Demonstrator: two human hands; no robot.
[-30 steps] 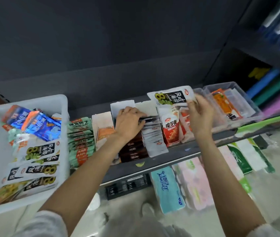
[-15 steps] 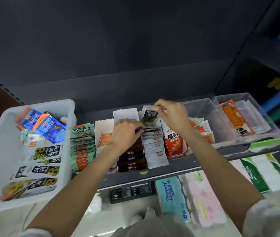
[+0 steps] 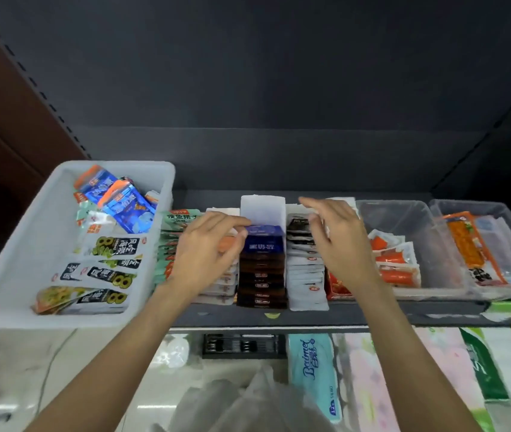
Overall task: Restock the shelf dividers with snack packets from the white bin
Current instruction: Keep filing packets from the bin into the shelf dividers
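Note:
The white bin (image 3: 117, 166) stands at the left of the shelf and holds blue packets (image 3: 123, 201) and black-and-white packets (image 3: 114, 247). Packet rows stand between white card dividers (image 3: 262, 210): green (image 3: 179, 219), dark brown (image 3: 262, 275), white (image 3: 305, 275) and red (image 3: 336, 285). My left hand (image 3: 207, 247) covers the orange-and-white row, its curved fingertips touching the left edge of the dark blue packet (image 3: 262, 241) at the back of the dark row. My right hand (image 3: 335, 238) hovers with relaxed fingers over the white row, beside a small dark-printed packet (image 3: 298, 224) at its back.
Two clear bins stand to the right: one (image 3: 410, 210) with orange-red packets (image 3: 394, 260), one (image 3: 497, 208) with a long orange packet (image 3: 466, 244). The shelf's front edge (image 3: 310, 318) runs below the rows. Tissue packs (image 3: 313, 369) lie on the level beneath.
My right hand carried a small dark-printed packet to the back of the white row, let it go and opened. My left hand slid a little left, off the dark row.

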